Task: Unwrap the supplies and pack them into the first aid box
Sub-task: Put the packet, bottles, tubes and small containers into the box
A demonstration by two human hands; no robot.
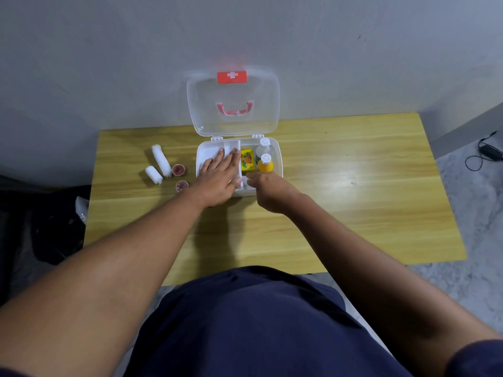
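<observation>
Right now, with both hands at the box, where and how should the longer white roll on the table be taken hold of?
Take the longer white roll around its middle, coming down from above with the left hand, fingers across its width. It lies flat on the table, and the shorter roll and a small red-capped tub sit close by its near end, so the middle is probably the clearest place for a grip.

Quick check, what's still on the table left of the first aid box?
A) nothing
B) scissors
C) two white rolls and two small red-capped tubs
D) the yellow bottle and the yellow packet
C: two white rolls and two small red tubs lie left of the box; the yellow bottle and yellow packet are inside it.
</observation>
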